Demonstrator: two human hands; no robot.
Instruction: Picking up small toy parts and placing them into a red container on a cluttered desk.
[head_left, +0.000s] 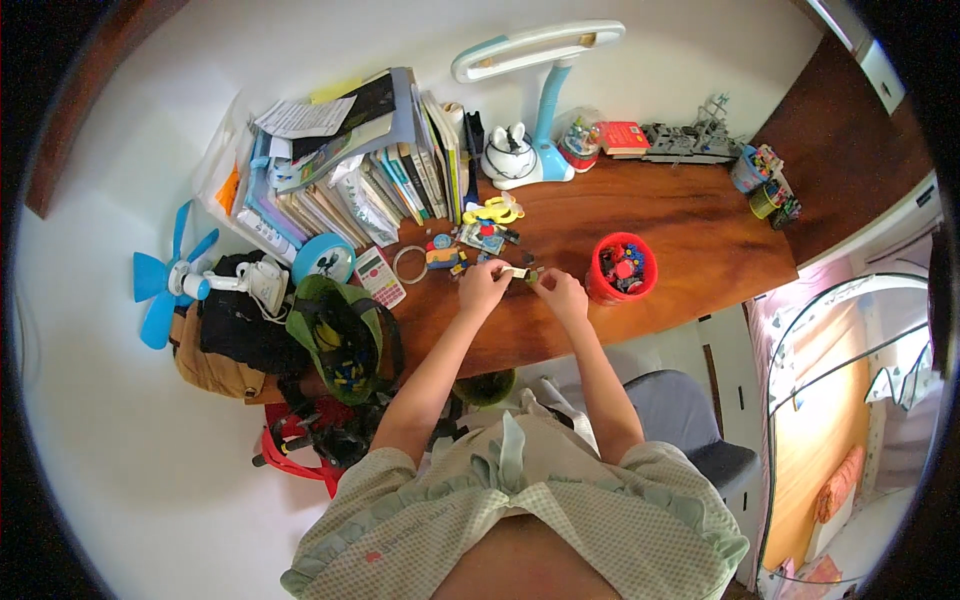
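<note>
Above the wooden desk (675, 225), my left hand (482, 288) pinches a small cream-white toy piece (517, 272) between thumb and fingers. Facing it, my right hand (562, 294) has its fingertips closed on a tiny green piece (533, 277), which meets or almost meets the white one; I cannot tell if they are joined. Just beyond my left hand lie loose toy bricks and an orange-and-blue toy block (442, 258). A red bucket (601, 292) of mixed building bricks stands to the right of my right hand.
At the back are a row of books (420, 176), a desk lamp (553, 161) and a grey brick-built model (686, 142). A calculator (380, 277), a green bag (322, 300) with bricks inside and a blue fan (156, 281) sit left. A grey chair (671, 409) stands right.
</note>
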